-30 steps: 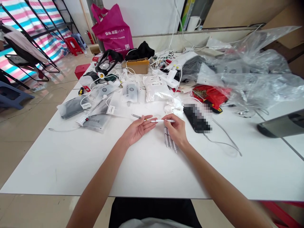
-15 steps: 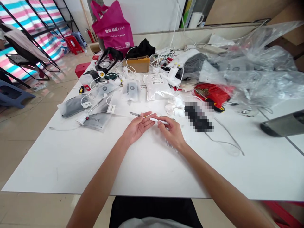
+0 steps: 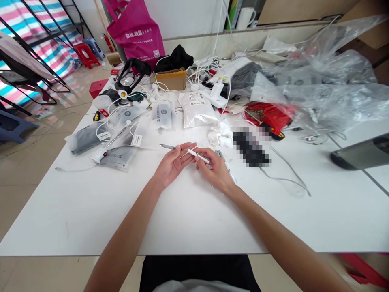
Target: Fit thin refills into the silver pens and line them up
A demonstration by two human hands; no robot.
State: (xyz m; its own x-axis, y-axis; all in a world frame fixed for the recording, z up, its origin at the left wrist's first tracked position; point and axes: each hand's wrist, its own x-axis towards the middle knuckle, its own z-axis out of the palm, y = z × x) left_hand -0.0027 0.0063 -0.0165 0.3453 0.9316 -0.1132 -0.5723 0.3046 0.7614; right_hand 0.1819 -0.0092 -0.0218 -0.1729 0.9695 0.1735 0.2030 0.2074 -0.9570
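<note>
Left hand (image 3: 172,165), fingers extended, could drop grey pen piece (image 3: 167,146), pointing nine o'clock, if thumb slackens; right hand (image 3: 215,169) pinches white tube (image 3: 194,153)

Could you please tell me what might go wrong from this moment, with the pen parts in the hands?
The grey pen part is thin and pinched in a mostly open left hand, so it could slip out. The white tube in the right hand is close to the left hand and might bump it. The right hand is also beside other pens on the table, so it may knock them.
</note>
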